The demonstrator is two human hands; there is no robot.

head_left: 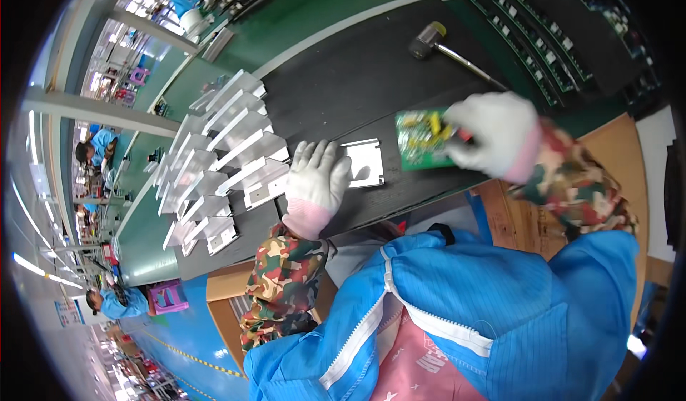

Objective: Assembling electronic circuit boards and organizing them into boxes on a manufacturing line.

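My right hand [493,135], in a white glove, grips the right edge of a green circuit board [420,151] with yellow parts on it. A small red spot shows by its fingers. The board is held near the front edge of the black mat. My left hand [314,179], gloved too, lies with its fingers stretched out and its thumb beside a bright metal bracket [368,159]. Whether the thumb presses on the bracket I cannot tell. Left of that hand, several bent metal brackets [246,140] stand in overlapping rows.
A mallet [427,40] with a metal handle lies at the far right of the black mat [321,79]. Racks of circuit boards [529,40] stand beyond it. Cardboard boxes [221,287] sit below the table edge. Other people in blue work at the far left.
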